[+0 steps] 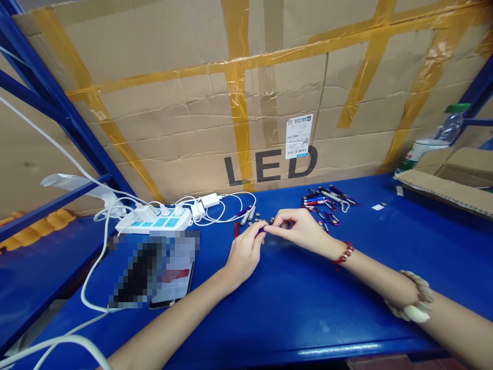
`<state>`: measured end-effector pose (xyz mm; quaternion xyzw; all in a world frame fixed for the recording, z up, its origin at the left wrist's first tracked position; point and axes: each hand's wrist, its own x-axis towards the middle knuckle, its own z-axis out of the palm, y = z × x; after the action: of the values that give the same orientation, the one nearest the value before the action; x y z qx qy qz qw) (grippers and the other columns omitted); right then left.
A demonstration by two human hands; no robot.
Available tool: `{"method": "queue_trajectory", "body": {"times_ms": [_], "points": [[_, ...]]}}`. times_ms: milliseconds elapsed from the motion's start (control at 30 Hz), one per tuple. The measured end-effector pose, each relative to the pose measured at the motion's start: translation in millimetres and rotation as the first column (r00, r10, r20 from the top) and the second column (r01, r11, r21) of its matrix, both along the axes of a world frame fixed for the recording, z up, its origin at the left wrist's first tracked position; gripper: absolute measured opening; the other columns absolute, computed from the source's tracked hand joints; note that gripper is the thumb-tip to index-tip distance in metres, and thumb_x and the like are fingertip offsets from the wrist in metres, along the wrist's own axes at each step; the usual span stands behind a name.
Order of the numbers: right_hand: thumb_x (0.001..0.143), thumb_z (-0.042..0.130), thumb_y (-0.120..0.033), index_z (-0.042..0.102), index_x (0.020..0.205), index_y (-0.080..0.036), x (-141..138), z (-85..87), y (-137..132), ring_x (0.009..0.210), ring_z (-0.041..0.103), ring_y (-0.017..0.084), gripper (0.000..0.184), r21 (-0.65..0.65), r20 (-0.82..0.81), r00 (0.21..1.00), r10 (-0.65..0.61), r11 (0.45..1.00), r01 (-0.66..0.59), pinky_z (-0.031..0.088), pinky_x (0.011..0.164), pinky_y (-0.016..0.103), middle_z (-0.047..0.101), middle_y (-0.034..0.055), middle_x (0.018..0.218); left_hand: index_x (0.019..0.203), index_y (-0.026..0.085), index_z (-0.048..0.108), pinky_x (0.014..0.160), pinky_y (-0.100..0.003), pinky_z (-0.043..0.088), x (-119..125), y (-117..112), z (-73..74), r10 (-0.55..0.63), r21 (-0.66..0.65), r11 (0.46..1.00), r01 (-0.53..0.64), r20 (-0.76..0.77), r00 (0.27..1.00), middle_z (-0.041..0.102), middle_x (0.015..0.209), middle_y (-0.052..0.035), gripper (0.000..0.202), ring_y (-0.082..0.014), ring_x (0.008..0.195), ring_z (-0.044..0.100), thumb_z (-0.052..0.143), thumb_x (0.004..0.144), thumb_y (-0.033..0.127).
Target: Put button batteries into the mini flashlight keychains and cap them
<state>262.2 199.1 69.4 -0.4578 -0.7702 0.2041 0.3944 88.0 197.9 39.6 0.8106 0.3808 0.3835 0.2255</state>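
My left hand [244,254] is closed around a small purple metal tube [261,230], like a keychain flashlight body, mostly hidden by the fingers. At the tube's right end, my right hand [302,228] has its thumb and forefinger pinched together; whatever lies between them is too small to make out. Just beyond the hands is a red tube [236,229], with silver tubes [245,217] and several small round metal pieces [258,216] near it. Behind my right hand is a pile of slim flashlights [319,199] with carabiner clips [334,220].
A white power strip [154,222] with tangled cables and a phone [175,280] lie on the left of the blue table [308,313]. A large cardboard box [173,128] stands along the back. On the right are an open carton [435,185] and a plastic bottle [419,146].
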Motion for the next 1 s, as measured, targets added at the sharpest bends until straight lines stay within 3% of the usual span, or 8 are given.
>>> {"method": "queue_trajectory", "body": {"times_ms": [333, 633, 833, 1000], "points": [[0.078, 0.057, -0.043, 0.063, 0.073, -0.015, 1.6, 2.4, -0.5, 0.054, 0.049, 0.008, 0.029, 0.034, -0.020, 1.000, -0.010, 0.999, 0.010, 0.035, 0.051, 0.021, 0.059, 0.0022, 0.072, 0.116, 0.020, 0.045, 0.072, -0.025, 0.042, 1.1, -2.1, 2.1, 0.012, -0.045, 0.999, -0.012, 0.003, 1.000, 0.058, 0.088, -0.0027, 0.029, -0.0120, 0.073, 0.055, 0.035, 0.091, 0.030], [0.079, 0.058, -0.039, 0.066, 0.074, -0.016, 3.9, 7.0, 0.2, 0.056, 0.050, 0.008, 0.024, 0.119, 0.022, 0.999, 0.034, 0.992, -0.037, 0.037, 0.051, 0.020, 0.060, 0.0026, 0.076, 0.117, 0.020, 0.045, 0.077, -0.028, 0.043, 0.8, -2.9, 1.4, 0.019, -0.058, 0.998, -0.019, 0.010, 1.000, 0.057, 0.100, -0.0063, 0.031, -0.0161, 0.088, 0.054, 0.034, 0.091, 0.033], [0.079, 0.058, -0.036, 0.067, 0.075, -0.016, 5.1, 7.8, 0.0, 0.064, 0.054, 0.010, 0.022, 0.181, 0.051, 0.997, 0.051, 0.982, -0.059, 0.041, 0.059, 0.022, 0.060, 0.0033, 0.077, 0.117, 0.020, 0.046, 0.084, -0.030, 0.042, 0.8, -2.8, 0.9, 0.023, -0.039, 0.999, -0.022, 0.011, 1.000, 0.057, 0.103, -0.0060, 0.031, -0.0162, 0.091, 0.055, 0.034, 0.091, 0.031], [0.080, 0.057, -0.035, 0.067, 0.076, -0.016, 5.6, 7.6, -0.4, 0.064, 0.054, 0.010, 0.022, 0.185, 0.063, 0.995, 0.073, 0.979, -0.083, 0.041, 0.057, 0.022, 0.061, 0.0034, 0.078, 0.116, 0.021, 0.048, 0.086, -0.028, 0.041, 0.4, -3.4, 2.7, 0.007, -0.005, 1.000, -0.007, 0.023, 1.000, 0.057, 0.106, -0.0049, 0.030, -0.0151, 0.093, 0.054, 0.034, 0.091, 0.030]]}}
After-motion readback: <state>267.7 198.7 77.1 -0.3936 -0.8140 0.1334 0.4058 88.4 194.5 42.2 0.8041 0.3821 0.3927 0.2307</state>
